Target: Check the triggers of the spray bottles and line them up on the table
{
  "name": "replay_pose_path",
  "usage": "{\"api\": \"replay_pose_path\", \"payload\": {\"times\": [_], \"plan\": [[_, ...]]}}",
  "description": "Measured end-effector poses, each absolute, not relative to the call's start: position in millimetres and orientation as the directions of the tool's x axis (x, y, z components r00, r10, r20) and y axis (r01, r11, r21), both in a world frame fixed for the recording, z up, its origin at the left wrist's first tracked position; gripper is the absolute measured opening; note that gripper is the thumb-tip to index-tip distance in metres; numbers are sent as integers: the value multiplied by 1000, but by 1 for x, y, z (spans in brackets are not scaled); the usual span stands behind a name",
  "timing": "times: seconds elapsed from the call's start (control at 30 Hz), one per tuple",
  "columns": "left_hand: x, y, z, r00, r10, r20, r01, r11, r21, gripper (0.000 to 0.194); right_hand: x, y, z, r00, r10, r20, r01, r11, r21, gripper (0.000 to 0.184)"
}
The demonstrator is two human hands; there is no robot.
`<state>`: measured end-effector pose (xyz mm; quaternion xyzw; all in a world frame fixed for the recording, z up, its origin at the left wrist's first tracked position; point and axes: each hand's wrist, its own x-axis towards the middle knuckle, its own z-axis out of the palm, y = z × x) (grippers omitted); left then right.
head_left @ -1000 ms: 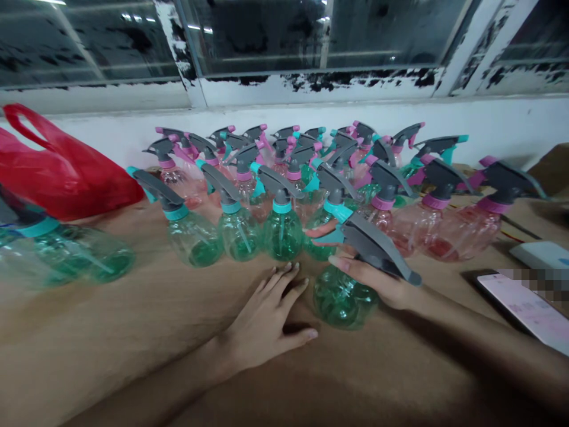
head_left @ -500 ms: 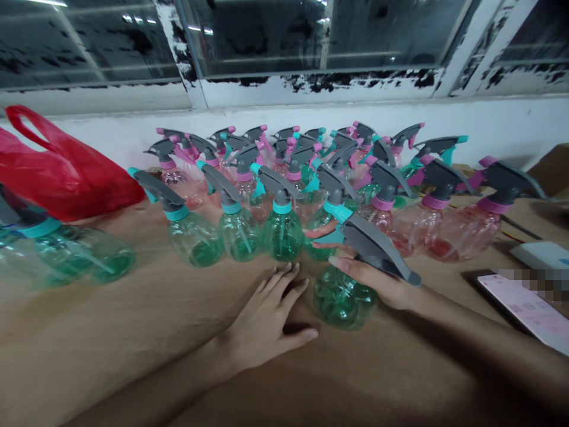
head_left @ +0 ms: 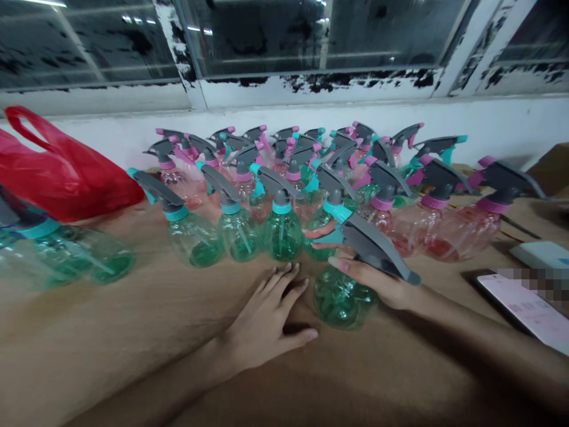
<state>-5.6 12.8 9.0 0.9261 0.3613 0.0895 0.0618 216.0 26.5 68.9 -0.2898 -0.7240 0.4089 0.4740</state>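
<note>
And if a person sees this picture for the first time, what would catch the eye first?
Probably the bright red plastic bag on the left of the table, then the crowd of pink and green spray bottles before the white wall. Nearest the viewer, the right hand grips one green bottle, and the left hand lies palm down beside it.

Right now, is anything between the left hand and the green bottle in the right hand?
Nothing visible: the left hand lies palm down beside the held green bottle, with only tabletop showing between them.
</note>
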Motion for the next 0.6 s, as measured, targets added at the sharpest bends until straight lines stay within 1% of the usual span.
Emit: {"api": "replay_pose_path", "payload": {"times": [0.23, 0.4, 0.53, 0.6], "plan": [[-5, 14, 9, 728, 676, 115, 655, -735, 173, 73, 215, 28, 70, -402, 790, 463, -23, 497, -868, 37], [-6, 14, 8, 726, 679, 112, 658, -733, 175, 74, 215, 29, 71, -410, 801, 435, -11, 473, -881, 37], [-5, 14, 10, 729, 676, 110, 655, -735, 177, 73, 216, 29, 70, -426, 793, 435, -27, 470, -882, 32], [-5, 13, 11, 725, 679, 110, 656, -731, 186, 72, 216, 29, 69, -415, 803, 427, 6, 472, -882, 25]]}}
